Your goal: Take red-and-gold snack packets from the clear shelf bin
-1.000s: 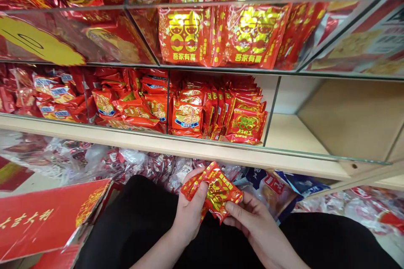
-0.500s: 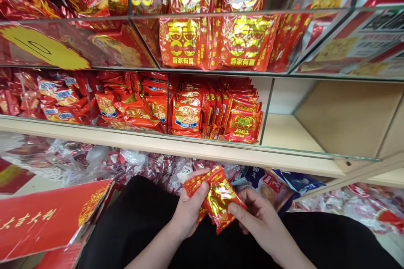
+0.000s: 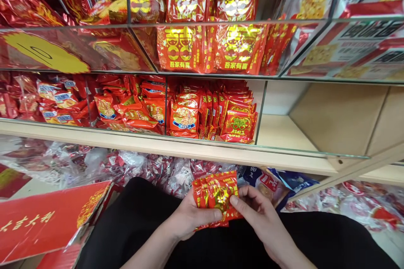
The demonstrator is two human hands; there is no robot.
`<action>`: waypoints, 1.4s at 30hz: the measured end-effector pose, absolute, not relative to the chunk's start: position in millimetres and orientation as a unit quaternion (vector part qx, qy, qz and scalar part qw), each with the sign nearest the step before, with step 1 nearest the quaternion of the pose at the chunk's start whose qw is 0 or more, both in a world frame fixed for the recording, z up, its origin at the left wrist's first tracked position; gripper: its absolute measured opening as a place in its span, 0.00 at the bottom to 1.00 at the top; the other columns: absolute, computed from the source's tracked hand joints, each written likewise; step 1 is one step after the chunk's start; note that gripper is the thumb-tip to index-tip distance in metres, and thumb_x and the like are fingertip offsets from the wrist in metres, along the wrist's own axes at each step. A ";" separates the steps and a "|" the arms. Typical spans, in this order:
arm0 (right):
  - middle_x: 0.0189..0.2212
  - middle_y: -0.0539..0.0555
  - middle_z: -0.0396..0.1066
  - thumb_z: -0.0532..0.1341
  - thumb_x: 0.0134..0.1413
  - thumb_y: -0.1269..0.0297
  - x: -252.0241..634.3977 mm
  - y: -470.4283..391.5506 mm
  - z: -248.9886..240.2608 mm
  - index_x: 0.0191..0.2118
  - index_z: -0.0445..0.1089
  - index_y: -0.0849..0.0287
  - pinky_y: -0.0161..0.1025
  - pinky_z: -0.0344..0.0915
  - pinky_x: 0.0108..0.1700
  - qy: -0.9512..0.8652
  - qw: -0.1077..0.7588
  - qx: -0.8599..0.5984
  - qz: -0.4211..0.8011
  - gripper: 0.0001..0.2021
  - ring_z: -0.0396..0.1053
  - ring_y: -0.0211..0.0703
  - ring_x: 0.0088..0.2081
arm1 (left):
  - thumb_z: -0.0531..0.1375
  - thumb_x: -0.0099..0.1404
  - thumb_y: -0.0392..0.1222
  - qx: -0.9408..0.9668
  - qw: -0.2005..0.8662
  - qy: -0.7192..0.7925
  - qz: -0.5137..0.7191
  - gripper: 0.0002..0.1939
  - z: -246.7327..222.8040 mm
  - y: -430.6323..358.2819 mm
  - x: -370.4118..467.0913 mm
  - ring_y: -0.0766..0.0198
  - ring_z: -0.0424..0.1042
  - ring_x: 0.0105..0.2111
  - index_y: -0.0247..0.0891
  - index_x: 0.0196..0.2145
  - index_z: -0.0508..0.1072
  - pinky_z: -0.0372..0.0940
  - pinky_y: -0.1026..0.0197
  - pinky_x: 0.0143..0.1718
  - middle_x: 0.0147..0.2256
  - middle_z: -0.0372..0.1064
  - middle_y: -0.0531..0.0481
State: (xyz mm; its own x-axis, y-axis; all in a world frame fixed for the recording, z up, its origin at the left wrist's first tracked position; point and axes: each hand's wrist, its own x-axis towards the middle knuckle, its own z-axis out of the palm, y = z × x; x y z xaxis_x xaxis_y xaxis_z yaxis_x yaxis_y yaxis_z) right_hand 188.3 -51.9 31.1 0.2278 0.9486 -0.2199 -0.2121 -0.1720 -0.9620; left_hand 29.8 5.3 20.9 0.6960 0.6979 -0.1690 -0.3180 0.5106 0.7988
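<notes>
Several red and gold snack packets (image 3: 217,193) are stacked together above my lap, their printed faces turned up. My left hand (image 3: 186,215) grips the stack from the left, with the thumb lying across the front packet. At the right edge, my right hand (image 3: 257,209) pinches the same packets between thumb and fingers. Beyond them, on the lower shelf, a row of upright red packets (image 3: 240,124) with a green double-happiness print stands beside packets showing a biscuit picture (image 3: 184,115).
A glass front edge (image 3: 293,149) runs along the lower shelf. An open red carton (image 3: 47,222) lies at my left. Bagged goods (image 3: 126,164) are under the shelf. A yellow price tag (image 3: 46,52) hangs at upper left.
The packets have turned from a slanted, fanned position to a more level, squared stack. My left thumb has moved lower across the front. The view has shifted slightly.
</notes>
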 end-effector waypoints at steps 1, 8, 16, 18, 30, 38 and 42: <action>0.28 0.49 0.64 0.66 0.43 0.53 190.7 -51.2 31.9 0.31 0.66 0.57 0.33 0.62 0.32 -0.338 0.555 -0.553 0.522 0.15 0.62 0.37 0.30 | 0.70 0.46 0.33 0.399 0.834 0.245 0.292 0.26 20.9 5.7 28.9 0.57 0.74 0.37 0.37 0.44 0.71 0.68 0.56 0.40 0.37 0.75 0.45; 0.24 0.46 0.64 0.68 0.39 0.53 194.0 -46.2 28.3 0.26 0.65 0.57 0.33 0.58 0.30 -0.238 0.600 -0.534 0.546 0.15 0.59 0.35 0.27 | 0.71 0.42 0.31 0.384 0.853 0.243 0.256 0.31 22.4 3.8 30.7 0.61 0.73 0.34 0.39 0.46 0.69 0.68 0.59 0.35 0.37 0.73 0.47; 0.28 0.49 0.68 0.67 0.40 0.54 200.8 -45.4 35.2 0.33 0.72 0.58 0.34 0.59 0.34 -0.352 0.571 -0.570 0.475 0.15 0.63 0.37 0.31 | 0.69 0.42 0.28 0.412 0.848 0.245 0.226 0.33 25.9 5.1 28.4 0.63 0.71 0.33 0.40 0.46 0.65 0.67 0.62 0.34 0.36 0.72 0.48; 0.27 0.49 0.68 0.67 0.41 0.55 201.3 -45.1 34.2 0.30 0.72 0.58 0.34 0.58 0.34 -0.380 0.563 -0.569 0.464 0.13 0.63 0.36 0.30 | 0.69 0.43 0.28 0.425 0.843 0.250 0.214 0.32 25.7 4.6 29.2 0.63 0.71 0.32 0.39 0.46 0.65 0.67 0.61 0.34 0.36 0.72 0.48; 0.25 0.47 0.66 0.69 0.35 0.52 194.5 -47.3 31.5 0.30 0.69 0.59 0.30 0.59 0.30 -0.211 0.609 -0.546 0.535 0.18 0.60 0.33 0.27 | 0.68 0.47 0.30 0.394 0.861 0.223 0.232 0.36 23.3 4.3 30.2 0.62 0.73 0.36 0.42 0.53 0.62 0.66 0.60 0.39 0.38 0.73 0.48; 0.31 0.47 0.69 0.67 0.42 0.53 197.9 -48.4 25.4 0.37 0.69 0.53 0.30 0.61 0.36 -0.262 0.594 -0.521 0.554 0.16 0.64 0.34 0.33 | 0.69 0.48 0.30 0.400 0.859 0.199 0.250 0.31 19.0 6.5 23.0 0.61 0.72 0.39 0.42 0.49 0.66 0.64 0.59 0.42 0.40 0.73 0.48; 0.35 0.50 0.72 0.65 0.46 0.55 211.8 -45.1 18.2 0.39 0.71 0.53 0.34 0.62 0.40 -0.441 0.505 -0.481 0.564 0.14 0.67 0.39 0.37 | 0.69 0.47 0.29 0.391 0.861 0.188 0.265 0.29 24.1 8.5 18.1 0.60 0.73 0.38 0.44 0.47 0.67 0.63 0.59 0.40 0.38 0.74 0.50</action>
